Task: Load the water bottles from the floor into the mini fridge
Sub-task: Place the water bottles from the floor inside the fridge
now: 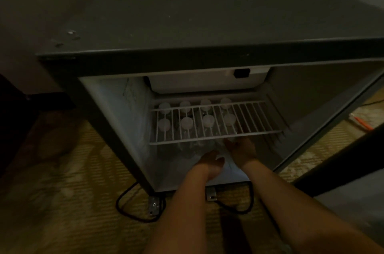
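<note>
The mini fridge [116, 120] stands open on the floor. Several clear water bottles [208, 120] with white caps stand in two rows on its floor, seen through the white wire shelf [257, 127]. Both my hands reach in below the shelf's front edge. My left hand [211, 161] has its fingers curled round a clear water bottle [222, 157] in front of the rows. My right hand [242, 150] lies just to the right, with its fingers stretched toward the bottles under the shelf. The light is dim and the bottle bodies are hard to make out.
The fridge door [340, 150] hangs open at the right. A black cable [126, 210] loops on the patterned carpet in front of the fridge, by two metal feet [154, 205]. A white compartment [207, 81] sits at the top inside. An orange pen [362, 124] lies at far right.
</note>
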{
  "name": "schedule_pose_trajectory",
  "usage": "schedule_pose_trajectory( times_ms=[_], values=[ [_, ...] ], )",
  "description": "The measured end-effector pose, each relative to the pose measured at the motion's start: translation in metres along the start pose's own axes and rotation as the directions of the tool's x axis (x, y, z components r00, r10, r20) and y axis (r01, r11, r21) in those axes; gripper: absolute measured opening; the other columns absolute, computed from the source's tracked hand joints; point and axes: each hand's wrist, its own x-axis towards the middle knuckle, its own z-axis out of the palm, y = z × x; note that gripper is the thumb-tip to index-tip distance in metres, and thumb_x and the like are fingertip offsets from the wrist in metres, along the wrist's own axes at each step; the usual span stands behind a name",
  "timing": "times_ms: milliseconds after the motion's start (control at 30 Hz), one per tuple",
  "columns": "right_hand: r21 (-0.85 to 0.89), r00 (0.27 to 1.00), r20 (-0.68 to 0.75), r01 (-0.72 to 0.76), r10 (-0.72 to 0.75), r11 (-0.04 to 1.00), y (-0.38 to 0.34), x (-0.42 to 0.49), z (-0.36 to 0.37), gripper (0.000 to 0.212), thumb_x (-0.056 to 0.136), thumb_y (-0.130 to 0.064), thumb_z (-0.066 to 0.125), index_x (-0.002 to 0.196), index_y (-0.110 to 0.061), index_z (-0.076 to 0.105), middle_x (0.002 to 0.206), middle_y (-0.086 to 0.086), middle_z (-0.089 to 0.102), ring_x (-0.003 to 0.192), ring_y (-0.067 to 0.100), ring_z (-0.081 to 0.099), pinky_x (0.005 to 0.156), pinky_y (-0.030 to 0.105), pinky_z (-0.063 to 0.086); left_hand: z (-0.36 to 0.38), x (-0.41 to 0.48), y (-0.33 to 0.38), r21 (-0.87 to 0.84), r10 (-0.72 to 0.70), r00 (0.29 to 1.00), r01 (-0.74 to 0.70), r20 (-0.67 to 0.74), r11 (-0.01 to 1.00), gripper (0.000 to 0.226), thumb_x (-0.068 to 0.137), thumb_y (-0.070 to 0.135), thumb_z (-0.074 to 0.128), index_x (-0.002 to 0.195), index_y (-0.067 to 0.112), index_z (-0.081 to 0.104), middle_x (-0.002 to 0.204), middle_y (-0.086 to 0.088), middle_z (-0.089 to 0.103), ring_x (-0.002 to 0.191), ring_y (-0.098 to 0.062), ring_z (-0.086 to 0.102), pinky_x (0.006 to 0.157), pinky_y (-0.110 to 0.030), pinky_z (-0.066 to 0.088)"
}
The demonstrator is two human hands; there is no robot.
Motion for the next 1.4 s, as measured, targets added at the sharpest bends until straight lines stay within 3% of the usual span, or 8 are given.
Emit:
schedule_pose_trajectory(
  times_ms=[167, 333, 533, 667, 767, 933, 1033, 1400],
  values=[
    [-0.239, 0.98, 0.197, 0.045, 0.003, 0.97, 0.001, -0.022, -0.007, 0.043, 0.098, -0.028, 0.044, 0.135, -0.005, 0.046, 0.141, 0.017, 0.047, 0.127, 0.031, 0.046, 0.103, 0.031, 0.034, -0.007, -0.028, 0.005, 0.028, -0.016, 0.999, 0.017, -0.045, 0.999, 0.043, 0.102, 0.021, 0.03, 0.14, 0.003, 0.037, 0.147, -0.015, 0.038, 0.135, -0.029, 0.038, 0.112, -0.031, 0.03],
    [-0.243, 0.985, 0.17, 0.037, 0.005, 0.969, -0.006, -0.051, -0.03, 0.028, 0.091, -0.023, 0.054, 0.111, -0.007, 0.066, 0.114, 0.021, 0.065, 0.102, 0.036, 0.063, 0.092, 0.044, 0.051, -0.017, -0.076, 0.004, -0.012, 0.014, 0.997, -0.015, -0.074, 1.0, 0.043, 0.1, 0.027, 0.035, 0.137, 0.007, 0.041, 0.142, -0.015, 0.044, 0.127, -0.027, 0.046, 0.104, -0.033, 0.037],
    [-0.314, 0.966, 0.202, 0.222, -0.164, 0.923, -0.061, -0.103, -0.062, 0.026, 0.092, -0.032, 0.055, 0.09, -0.009, 0.066, 0.089, 0.015, 0.069, 0.086, 0.03, 0.066, 0.083, 0.042, 0.055, -0.044, -0.144, 0.013, 0.104, 0.0, 0.993, 0.012, -0.121, 0.994, 0.045, 0.1, 0.033, 0.036, 0.134, 0.007, 0.046, 0.124, -0.012, 0.055, 0.109, -0.022, 0.054, 0.08, -0.026, 0.042],
    [-0.379, 0.938, 0.257, 0.32, -0.234, 0.868, -0.102, -0.147, -0.078, 0.028, 0.094, -0.032, 0.053, 0.099, -0.009, 0.067, 0.083, 0.009, 0.064, 0.086, 0.025, 0.065, 0.082, 0.037, 0.053, -0.069, -0.196, 0.012, 0.191, -0.004, 0.979, 0.044, -0.204, 0.981, 0.045, 0.098, 0.035, 0.038, 0.131, 0.007, 0.05, 0.13, -0.012, 0.054, 0.116, -0.025, 0.054, 0.098, -0.032, 0.041],
    [-0.4, 0.912, 0.313, 0.38, -0.266, 0.834, -0.132, -0.183, -0.081, 0.027, 0.094, -0.033, 0.052, 0.101, -0.011, 0.066, 0.08, 0.004, 0.061, 0.088, 0.023, 0.064, 0.086, 0.04, 0.053, -0.088, -0.242, 0.007, 0.225, 0.024, 0.967, 0.035, -0.254, 0.974, 0.043, 0.098, 0.035, 0.039, 0.129, 0.008, 0.052, 0.128, -0.012, 0.055, 0.116, -0.026, 0.054, 0.099, -0.035, 0.042],
    [-0.391, 0.836, 0.449, 0.501, -0.315, 0.772, -0.176, -0.25, -0.069, 0.027, 0.094, -0.029, 0.053, 0.107, -0.009, 0.065, 0.099, 0.011, 0.065, 0.095, 0.026, 0.064, 0.09, 0.042, 0.052, -0.114, -0.323, -0.025, 0.307, 0.013, 0.94, 0.099, -0.341, 0.947, 0.049, 0.098, 0.038, 0.038, 0.134, 0.006, 0.047, 0.133, -0.014, 0.053, 0.119, -0.028, 0.054, 0.096, -0.034, 0.042],
    [-0.392, 0.783, 0.529, 0.567, -0.327, 0.725, -0.198, -0.292, -0.056, 0.03, 0.094, -0.027, 0.054, 0.112, -0.006, 0.063, 0.094, 0.009, 0.063, 0.092, 0.025, 0.064, 0.085, 0.037, 0.052, -0.124, -0.373, -0.05, 0.319, 0.011, 0.922, 0.123, -0.387, 0.94, 0.048, 0.098, 0.037, 0.038, 0.134, 0.005, 0.048, 0.13, -0.014, 0.054, 0.118, -0.028, 0.055, 0.099, -0.034, 0.042],
    [-0.307, 0.586, 0.724, 0.747, -0.364, 0.59, -0.239, -0.465, 0.055, 0.031, 0.091, -0.019, 0.058, 0.12, -0.008, 0.059, 0.109, 0.01, 0.064, 0.086, 0.02, 0.067, 0.067, 0.027, 0.051, -0.131, -0.526, -0.209, 0.176, -0.155, 0.828, 0.291, -0.54, 0.94, 0.045, 0.095, 0.038, 0.046, 0.128, 0.008, 0.054, 0.121, -0.011, 0.059, 0.107, -0.025, 0.059, 0.091, -0.037, 0.045]
  ],
)
